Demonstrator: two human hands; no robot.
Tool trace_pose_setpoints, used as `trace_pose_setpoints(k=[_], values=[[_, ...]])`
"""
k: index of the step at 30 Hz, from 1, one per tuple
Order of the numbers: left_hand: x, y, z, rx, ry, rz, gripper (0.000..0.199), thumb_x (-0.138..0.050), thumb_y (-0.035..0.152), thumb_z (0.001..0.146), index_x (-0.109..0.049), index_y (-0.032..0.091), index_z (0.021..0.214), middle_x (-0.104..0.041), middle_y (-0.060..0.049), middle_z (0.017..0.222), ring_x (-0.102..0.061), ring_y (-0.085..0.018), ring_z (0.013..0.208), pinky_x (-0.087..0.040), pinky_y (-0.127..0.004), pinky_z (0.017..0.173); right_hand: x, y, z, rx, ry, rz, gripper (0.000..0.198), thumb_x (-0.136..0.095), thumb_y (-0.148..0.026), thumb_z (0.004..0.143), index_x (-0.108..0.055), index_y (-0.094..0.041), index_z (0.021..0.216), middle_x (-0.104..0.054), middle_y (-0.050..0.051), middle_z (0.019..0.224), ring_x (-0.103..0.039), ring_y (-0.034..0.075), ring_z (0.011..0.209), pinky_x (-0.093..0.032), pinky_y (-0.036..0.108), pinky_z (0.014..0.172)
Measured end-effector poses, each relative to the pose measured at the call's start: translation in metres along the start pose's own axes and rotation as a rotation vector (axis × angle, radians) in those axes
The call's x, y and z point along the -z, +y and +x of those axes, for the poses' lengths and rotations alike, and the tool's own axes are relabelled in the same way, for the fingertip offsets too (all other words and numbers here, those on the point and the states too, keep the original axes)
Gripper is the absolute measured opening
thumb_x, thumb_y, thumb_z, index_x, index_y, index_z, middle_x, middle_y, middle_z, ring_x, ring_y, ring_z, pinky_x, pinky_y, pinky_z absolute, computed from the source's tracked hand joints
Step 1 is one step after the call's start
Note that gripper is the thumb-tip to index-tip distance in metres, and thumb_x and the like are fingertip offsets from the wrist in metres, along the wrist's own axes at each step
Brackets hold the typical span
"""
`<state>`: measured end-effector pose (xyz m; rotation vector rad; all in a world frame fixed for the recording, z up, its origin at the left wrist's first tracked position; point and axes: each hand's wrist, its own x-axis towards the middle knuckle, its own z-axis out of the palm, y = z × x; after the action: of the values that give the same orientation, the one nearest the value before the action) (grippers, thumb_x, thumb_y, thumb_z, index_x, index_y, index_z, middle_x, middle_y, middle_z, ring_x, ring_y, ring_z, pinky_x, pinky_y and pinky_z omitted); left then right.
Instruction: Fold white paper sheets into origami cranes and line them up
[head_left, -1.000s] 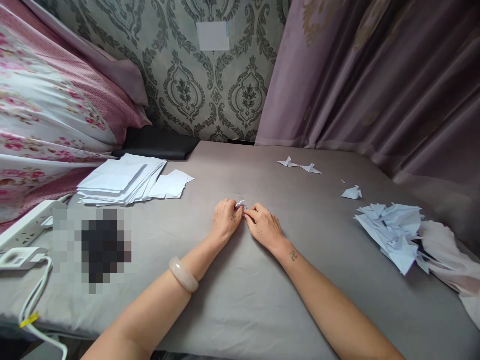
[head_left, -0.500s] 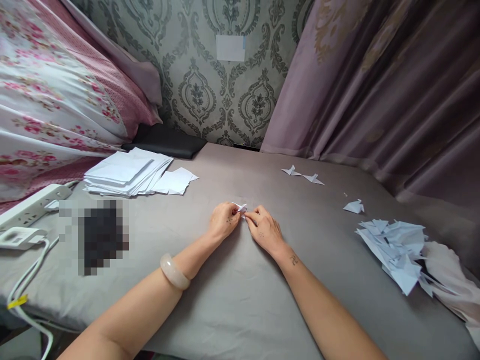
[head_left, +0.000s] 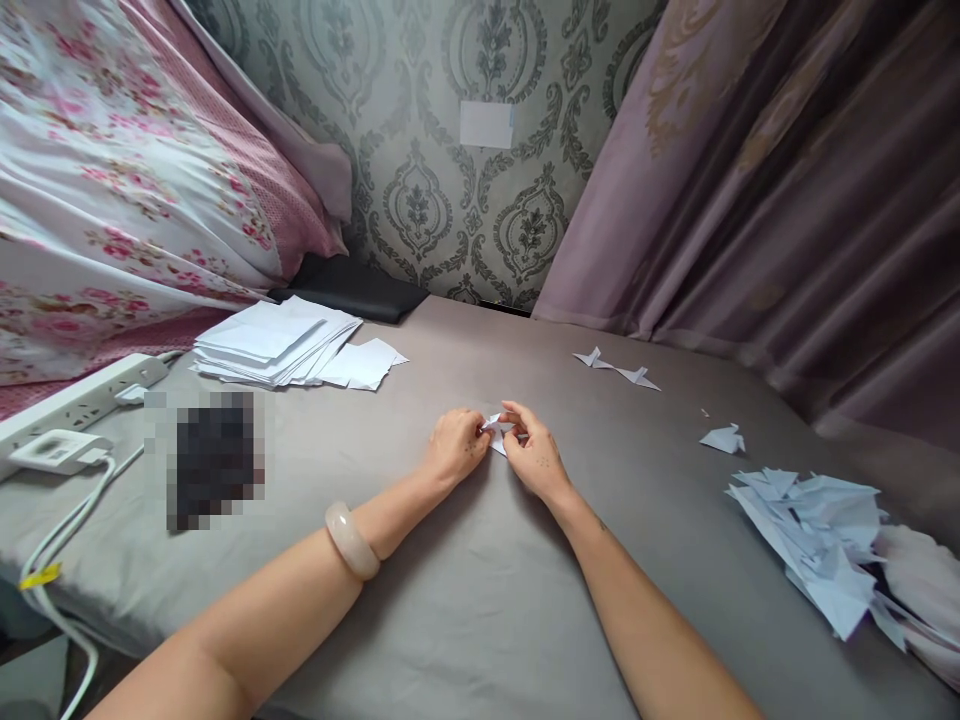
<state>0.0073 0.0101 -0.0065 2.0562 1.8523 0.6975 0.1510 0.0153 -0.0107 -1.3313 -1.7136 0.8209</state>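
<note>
1. Head view, centre of frame: the paper (head_left: 498, 443), small, white and folded, sits between the two hands, low over the grey cover (head_left: 465, 610). Whether it touches the cover cannot be told.
2. Left hand (head_left: 457, 443), just left of centre: fingertips drawn together, clamped on the paper's left side. A bangle (head_left: 351, 541) circles this forearm, lower left of centre.
3. Right hand (head_left: 538, 457), just right of centre: thumb and index finger stand apart, curved about the paper's right side. The fingertips seem to meet it; whether they grip cannot be told.
4. Step in hand (judgement): fine shaping of a small fold, left hand steadying, right hand working the flap. The exact crease is too small to read.
5. Next move (judgement): calls for a firm left pinch and a light, exact right fingertip on the loose edge; too hard a press could crush the points.
6. Upper left of centre: a stack (head_left: 259, 335) of white sheets, with loose sheets (head_left: 365, 364) at its right edge. Both lie well apart from the hands.
7. Upper right of centre: two winged pieces (head_left: 637, 377), close together, each with an upright point.
8. Right of frame: a single folded piece (head_left: 722, 438); below it, a heaped pile (head_left: 817, 540) of pointed folded papers.
</note>
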Motion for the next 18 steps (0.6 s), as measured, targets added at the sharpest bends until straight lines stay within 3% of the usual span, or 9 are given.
trace_pose_setpoints(k=[10, 14, 18], values=[[-0.001, 0.001, -0.001, 0.024, 0.015, -0.003, 0.018, -0.051, 0.027, 0.081, -0.062, 0.019, 0.071, -0.065, -0.006, 0.077, -0.057, -0.018, 0.078, -0.036, -0.026, 0.065, 0.0, 0.0, 0.0, -0.024, 0.006, 0.069, 0.051, -0.044, -0.01, 0.069, -0.051, -0.018, 0.12, -0.066, 0.006, 0.108, -0.06, 0.012, 0.08, -0.047, 0.021, 0.063], [0.003, 0.003, 0.009, 0.075, 0.002, 0.005, 0.021, -0.05, 0.028, 0.079, -0.061, 0.018, 0.064, -0.063, -0.004, 0.065, -0.055, -0.015, 0.063, -0.032, -0.025, 0.056, 0.006, 0.006, 0.003, -0.078, 0.176, -0.001, 0.048, -0.045, -0.01, 0.069, -0.053, -0.016, 0.116, -0.065, 0.008, 0.109, -0.06, 0.015, 0.085, -0.048, 0.025, 0.071], [0.009, 0.009, 0.047, 0.094, 0.027, 0.041, 0.023, -0.048, 0.031, 0.079, -0.064, 0.017, 0.069, -0.064, -0.005, 0.065, -0.054, -0.015, 0.062, -0.03, -0.025, 0.054, 0.015, 0.013, 0.005, -0.161, 0.315, -0.04, 0.043, -0.042, -0.009, 0.071, -0.054, -0.013, 0.112, -0.066, 0.011, 0.105, -0.061, 0.018, 0.089, -0.047, 0.031, 0.08]])
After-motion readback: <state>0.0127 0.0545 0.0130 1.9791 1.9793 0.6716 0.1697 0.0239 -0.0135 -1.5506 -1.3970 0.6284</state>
